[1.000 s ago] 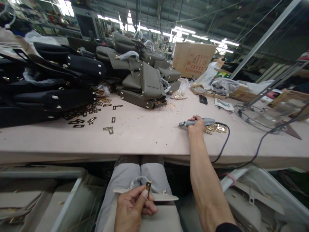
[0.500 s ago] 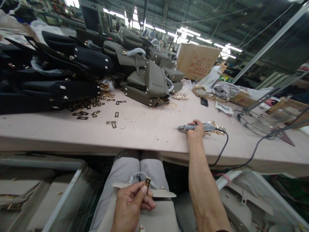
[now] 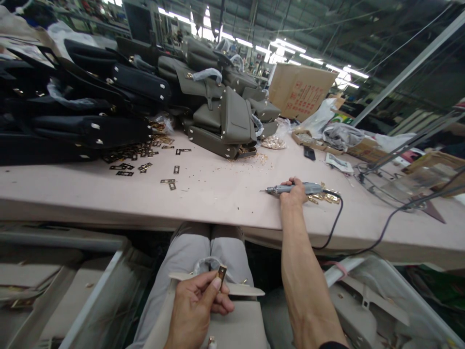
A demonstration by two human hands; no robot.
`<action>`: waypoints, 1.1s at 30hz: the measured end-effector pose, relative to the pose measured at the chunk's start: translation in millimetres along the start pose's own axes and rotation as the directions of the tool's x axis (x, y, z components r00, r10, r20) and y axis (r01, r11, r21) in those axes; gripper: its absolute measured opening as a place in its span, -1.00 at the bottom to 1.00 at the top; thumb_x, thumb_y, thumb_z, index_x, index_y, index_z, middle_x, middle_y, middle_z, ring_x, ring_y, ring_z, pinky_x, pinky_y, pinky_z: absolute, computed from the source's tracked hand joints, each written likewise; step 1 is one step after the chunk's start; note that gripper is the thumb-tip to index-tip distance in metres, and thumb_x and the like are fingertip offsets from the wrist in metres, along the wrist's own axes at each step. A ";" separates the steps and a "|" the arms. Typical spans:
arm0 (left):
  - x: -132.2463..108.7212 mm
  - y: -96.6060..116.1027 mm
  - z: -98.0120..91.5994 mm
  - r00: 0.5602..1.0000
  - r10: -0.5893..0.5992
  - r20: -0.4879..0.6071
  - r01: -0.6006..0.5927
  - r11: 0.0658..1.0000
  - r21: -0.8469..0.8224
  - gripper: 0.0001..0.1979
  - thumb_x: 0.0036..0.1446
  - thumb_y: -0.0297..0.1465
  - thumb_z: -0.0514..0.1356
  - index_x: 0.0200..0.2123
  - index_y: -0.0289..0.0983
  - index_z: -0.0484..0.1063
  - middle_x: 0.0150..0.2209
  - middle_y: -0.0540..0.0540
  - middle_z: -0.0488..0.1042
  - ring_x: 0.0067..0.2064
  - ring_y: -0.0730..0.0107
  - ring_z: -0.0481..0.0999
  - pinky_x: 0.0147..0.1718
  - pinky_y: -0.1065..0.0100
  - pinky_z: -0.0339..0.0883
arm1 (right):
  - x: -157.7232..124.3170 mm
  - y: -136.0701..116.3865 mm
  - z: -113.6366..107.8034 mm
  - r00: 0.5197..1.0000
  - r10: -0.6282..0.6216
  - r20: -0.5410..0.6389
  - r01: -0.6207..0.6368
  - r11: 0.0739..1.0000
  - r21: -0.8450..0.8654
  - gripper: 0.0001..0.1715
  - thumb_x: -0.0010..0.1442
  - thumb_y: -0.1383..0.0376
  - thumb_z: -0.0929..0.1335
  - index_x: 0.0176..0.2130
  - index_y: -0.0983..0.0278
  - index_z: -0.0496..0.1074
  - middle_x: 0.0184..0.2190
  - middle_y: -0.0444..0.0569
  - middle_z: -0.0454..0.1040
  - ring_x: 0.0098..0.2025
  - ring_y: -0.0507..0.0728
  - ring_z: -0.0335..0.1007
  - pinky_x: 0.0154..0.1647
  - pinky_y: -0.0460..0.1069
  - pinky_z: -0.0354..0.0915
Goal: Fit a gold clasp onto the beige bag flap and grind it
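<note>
Between the thumb and fingers of my left hand [image 3: 198,305] is a small dark metal plate [image 3: 222,272] with a hole in it. That hand is above a beige handbag [image 3: 243,322] on my lap, whose handle is wrapped in clear plastic. My right hand [image 3: 295,191] is closed around a grey electric screwdriver [image 3: 281,189] over the table, its bit pointing left. A cord runs from the tool's back end. Just behind that hand lies a small heap of gold-coloured metal pieces [image 3: 325,195].
Dark metal plates [image 3: 145,154] lie scattered on the pink-covered table [image 3: 214,201]. Black bags [image 3: 119,131] and olive-grey bags [image 3: 232,116] are piled at the back, near a cardboard box [image 3: 301,89]. Bins holding beige bags stand left [image 3: 96,295] and right [image 3: 403,295].
My head view has shifted slightly. Both hands keep their holds on the metal plate and the screwdriver, with hardly any movement.
</note>
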State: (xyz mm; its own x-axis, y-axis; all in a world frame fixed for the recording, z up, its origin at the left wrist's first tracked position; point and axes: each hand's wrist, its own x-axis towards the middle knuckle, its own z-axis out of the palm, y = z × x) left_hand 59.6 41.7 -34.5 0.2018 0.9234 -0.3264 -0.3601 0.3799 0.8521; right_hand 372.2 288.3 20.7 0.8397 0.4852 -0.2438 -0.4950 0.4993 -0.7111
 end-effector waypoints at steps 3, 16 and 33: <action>-0.2 1.0 0.5 1.000 -0.001 0.002 0.001 1.000 0.006 -0.47 -0.02 0.03 0.46 -0.37 -0.40 0.64 -0.50 -0.21 0.58 -0.57 0.30 0.56 -0.58 0.44 0.50 | -0.2 0.2 -0.8 1.000 -0.004 -0.006 0.004 1.000 -0.006 -0.77 0.19 0.54 0.35 -0.35 0.29 0.23 -0.46 -0.21 0.39 -0.62 -0.10 0.21 -0.67 -0.21 0.30; -0.2 -2.0 -1.4 1.000 0.001 0.003 -0.001 1.000 0.015 -0.46 0.00 0.04 0.45 -0.36 -0.40 0.64 -0.49 -0.22 0.58 -0.55 0.27 0.58 -0.57 0.44 0.51 | -1.2 -1.3 -1.1 1.000 -0.015 -0.009 0.015 1.000 -0.005 -0.75 0.16 0.54 0.36 -0.38 0.28 0.21 -0.48 -0.21 0.38 -0.63 -0.09 0.20 -0.68 -0.20 0.27; -1.8 1.1 1.2 1.000 0.014 -0.013 -0.013 0.999 0.044 -0.44 -0.01 0.04 0.44 -0.36 -0.42 0.63 -0.49 -0.24 0.59 -0.58 0.29 0.56 -0.57 0.42 0.50 | -7.1 -6.3 -13.4 0.998 -0.047 0.048 0.047 0.999 0.006 -0.79 0.18 0.50 0.36 -0.34 0.28 0.24 -0.46 -0.24 0.37 -0.61 -0.10 0.21 -0.62 -0.20 0.32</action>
State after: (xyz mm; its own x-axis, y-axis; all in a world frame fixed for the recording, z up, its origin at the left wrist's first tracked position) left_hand 59.9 40.4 -32.5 0.1850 0.9292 -0.3200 -0.3226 0.3650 0.8733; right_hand 372.4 272.1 18.1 0.8504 0.4948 -0.1786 -0.4567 0.5260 -0.7174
